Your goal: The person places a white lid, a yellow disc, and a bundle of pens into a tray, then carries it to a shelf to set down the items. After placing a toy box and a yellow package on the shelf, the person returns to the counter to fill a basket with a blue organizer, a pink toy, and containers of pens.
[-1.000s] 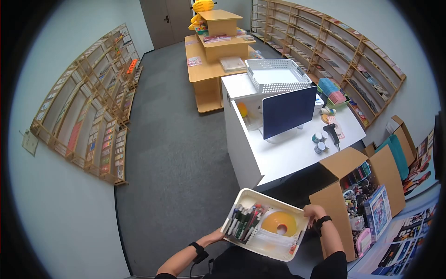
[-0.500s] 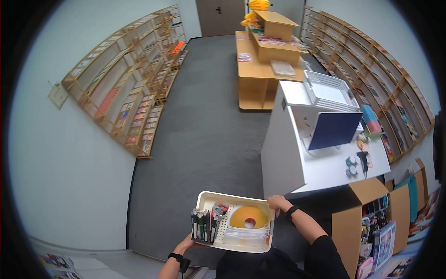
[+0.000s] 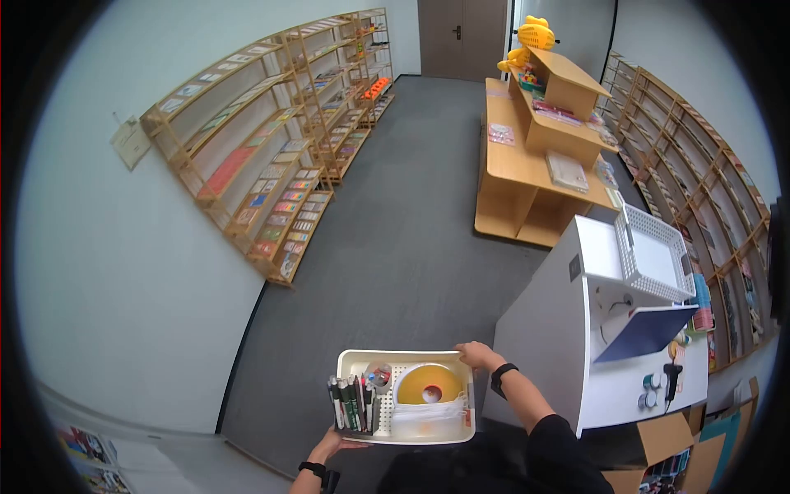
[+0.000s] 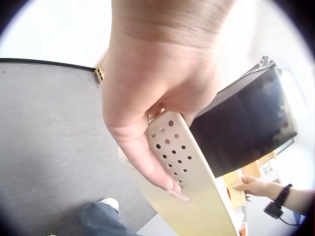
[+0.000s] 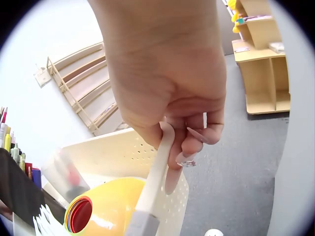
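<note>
Between my two hands is a cream plastic basket [image 3: 411, 357] with small round holes in its walls. My left hand [image 3: 330, 443] holds its near left corner; in the left wrist view the fingers wrap against the perforated wall. The right hand [image 3: 480, 356] grips the rim at the far right corner, with fingertips hanging outside the wall in the right wrist view. Several pens and markers [image 3: 352, 403] stand in a dark holder at the basket's left. A clear cup [image 3: 379, 377] sits beside them. To the right lies a yellow disc-like piece [image 3: 429, 384] with a round central hole, over white material [image 3: 429, 418].
Wooden wall shelves [image 3: 247, 165] run along the left. A tiered wooden display stand [image 3: 518, 177] is ahead. At the right stands a white desk [image 3: 543, 321] with a monitor [image 3: 646, 331] and a white basket [image 3: 656, 251]. Grey floor [image 3: 387, 247] stretches between; an open cardboard box [image 3: 665, 436] sits lower right.
The head view has swung left, so the desk and boxes now lie further right. The basket has turned level in view, still held by both hands.
</note>
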Tool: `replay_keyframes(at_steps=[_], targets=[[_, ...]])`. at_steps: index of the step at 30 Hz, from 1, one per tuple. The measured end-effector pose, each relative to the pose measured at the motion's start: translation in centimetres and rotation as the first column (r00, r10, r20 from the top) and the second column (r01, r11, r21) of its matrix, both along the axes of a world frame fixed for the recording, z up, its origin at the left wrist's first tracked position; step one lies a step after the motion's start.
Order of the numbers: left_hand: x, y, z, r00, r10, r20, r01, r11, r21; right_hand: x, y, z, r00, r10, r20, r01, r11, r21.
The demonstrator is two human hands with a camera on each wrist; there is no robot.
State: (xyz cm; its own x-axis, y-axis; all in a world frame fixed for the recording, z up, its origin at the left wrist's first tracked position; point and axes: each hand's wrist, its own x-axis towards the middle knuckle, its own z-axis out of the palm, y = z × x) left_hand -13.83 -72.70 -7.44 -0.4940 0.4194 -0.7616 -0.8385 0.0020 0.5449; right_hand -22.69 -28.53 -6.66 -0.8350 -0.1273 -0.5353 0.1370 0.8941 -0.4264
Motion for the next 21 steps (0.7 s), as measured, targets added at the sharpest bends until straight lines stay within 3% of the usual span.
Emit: replay_keyframes(at_steps=[1,3,5,10,12,13,15,21], targets=[[-2.4,1.3,0.1,1.0,-0.012,-0.009,0.012,1.0,0.008,-2.1,1.2,-0.1,0.996,0.031,-0.089,-0.032,0.999,-0.017],[-7.2,3.8,1.0,0.998,-0.029,-0.047,0.03,1.0,0.005,-6.4,3.9,0.2,0.997,-0.012,-0.07,0.01,0.999,-0.036],[-12.2,6.5,2.2,0.998,-0.024,-0.051,0.024,1.0,0.005,-10.2,6.2,0.8,0.975,-0.059,-0.213,0.063,0.998,0.011],[-24.6,12.4,4.4,0.98,-0.118,-0.161,0.122,0.992,0.017,-18.1,13.1,4.2,0.915,-0.284,-0.288,0.253,0.957,-0.14],[-29.7,14.7,5.1,0.977,-0.126,-0.172,0.135,0.99,0.039,-20.7,15.7,5.2,0.802,-0.463,-0.377,0.355,0.877,-0.322],[-32.2,15.8,5.5,0.975,-0.137,-0.176,0.145,0.989,0.034,-21.8,16.6,5.8,0.795,-0.477,-0.374,0.371,0.871,-0.324],[-37.6,18.5,5.7,0.969,-0.165,-0.183,0.173,0.984,0.033,-24.0,19.3,6.8,0.721,-0.655,-0.227,0.511,0.723,-0.465],[-51.9,28.0,6.0,0.893,-0.371,-0.256,0.389,0.921,0.024,-31.0,26.7,5.6,0.638,-0.685,-0.352,0.562,0.727,-0.394]])
